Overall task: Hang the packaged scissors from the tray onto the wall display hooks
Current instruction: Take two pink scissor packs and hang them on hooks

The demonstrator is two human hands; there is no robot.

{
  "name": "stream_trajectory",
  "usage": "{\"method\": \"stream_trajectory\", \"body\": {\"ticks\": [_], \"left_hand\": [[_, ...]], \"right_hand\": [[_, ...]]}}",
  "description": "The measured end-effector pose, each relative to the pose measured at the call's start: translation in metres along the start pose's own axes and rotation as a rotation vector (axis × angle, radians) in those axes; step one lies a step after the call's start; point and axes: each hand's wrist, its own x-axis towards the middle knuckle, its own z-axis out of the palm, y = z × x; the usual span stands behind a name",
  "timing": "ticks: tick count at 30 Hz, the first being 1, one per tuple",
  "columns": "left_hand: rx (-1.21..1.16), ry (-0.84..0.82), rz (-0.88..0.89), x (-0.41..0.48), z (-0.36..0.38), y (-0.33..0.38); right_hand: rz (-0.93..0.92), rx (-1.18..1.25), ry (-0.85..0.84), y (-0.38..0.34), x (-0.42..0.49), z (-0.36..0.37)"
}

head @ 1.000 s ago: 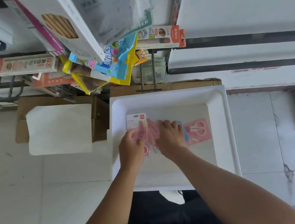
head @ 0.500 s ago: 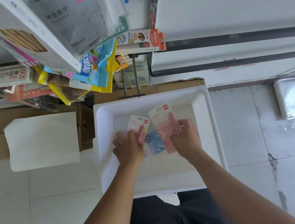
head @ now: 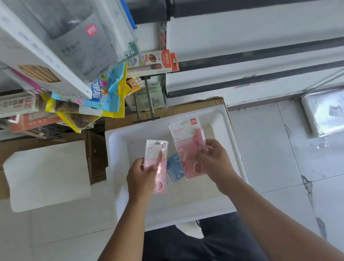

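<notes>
A white foam tray (head: pixel 120 181) lies on the floor in front of me. My left hand (head: pixel 140 179) grips a small pink packaged scissors (head: pixel 155 154), held above the tray. My right hand (head: pixel 215 162) grips a larger pink packaged scissors (head: pixel 189 147), its card top pointing away from me. Between the two packs a blue packaged scissors (head: pixel 174 169) rests in the tray, partly hidden. Above, at top left, packaged goods hang from wall display hooks (head: pixel 81 54).
A cardboard box (head: pixel 95 154) with a white sheet (head: pixel 47 174) on it sits left of the tray. A wrapped white bundle (head: pixel 336 109) lies on the tiled floor at right. White shelves (head: pixel 263 29) run along the wall behind. My dark trousers (head: pixel 195 255) are below.
Both hands have risen from the tray, each lifting a pink pack. The blue pack underneath has come into sight. The view has shifted right and upward toward the hanging goods.
</notes>
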Motion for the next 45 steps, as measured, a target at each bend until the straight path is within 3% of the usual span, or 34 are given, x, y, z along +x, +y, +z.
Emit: {"method": "stream_trajectory", "body": {"ticks": [5, 9, 15, 20, 28, 38, 45], "left_hand": [[-0.222, -0.095, 0.001, -0.047, -0.026, 0.033], [-0.419, -0.069, 0.024, -0.082, -0.040, 0.064], [-0.598, 0.005, 0.209, -0.130, -0.056, 0.128], [-0.650, 0.045, 0.413, -0.165, -0.075, 0.194], [-0.787, 0.060, 0.629, -0.213, -0.120, 0.271], [-0.833, -0.042, 0.896, -0.272, -0.172, 0.349], [-0.849, -0.027, 1.050, -0.302, -0.182, 0.404]], "right_hand": [[-0.092, 0.058, -0.037, -0.031, -0.031, -0.013], [-0.179, 0.094, -0.056, -0.057, -0.053, -0.032], [-0.361, 0.108, -0.117, -0.098, -0.082, -0.067], [-0.530, 0.182, -0.166, -0.147, -0.112, -0.094], [-0.752, 0.306, -0.087, -0.228, -0.180, -0.106], [-1.008, 0.435, 0.010, -0.288, -0.265, -0.117], [-1.208, 0.539, 0.029, -0.336, -0.305, -0.138]]}}
